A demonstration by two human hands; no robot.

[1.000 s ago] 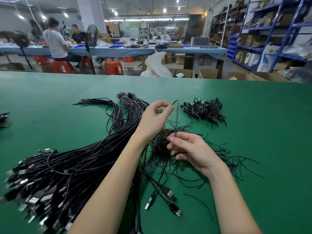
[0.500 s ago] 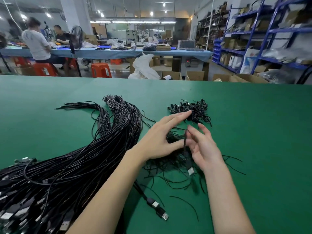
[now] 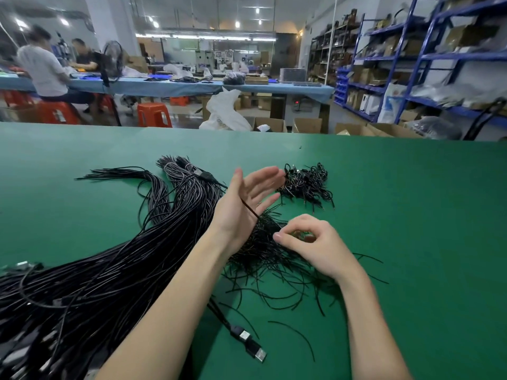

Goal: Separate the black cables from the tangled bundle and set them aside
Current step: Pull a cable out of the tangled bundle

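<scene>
left hand (image 3: pixel 248 204) is raised over the green worktop (image 3: pixel 411 215), palm turned up and to the right, fingers spread and straight. one thin black wire (image 3: pixel 250 209) runs slantwise across its palm, touching it; the fingers do not curl round it. right hand (image 3: pixel 310 242) sits lower and to the right, fingers curled, thumb and forefinger pinched together over the tangle (image 3: pixel 274 259); whether they hold the wire's lower end i cannot tell.

my tangle of thin black wires lies on the worktop under and between both hands, loose strands fanning out toward me and to the right. beyond my left fingertips, a smaller knot (image 3: pixel 307 183) of short black wires lies apart from it. to the left, a thick sheaf of long black cables (image 3: pixel 115 270) sweeps from the worktop's middle down to the near left corner, where its plugs pile up, blurred. two usb plugs (image 3: pixel 248 344) on black leads lie near my left forearm.

behind the worktop: two seated people at a blue table, orange stools, cardboard boxes, blue shelving on the right.
</scene>
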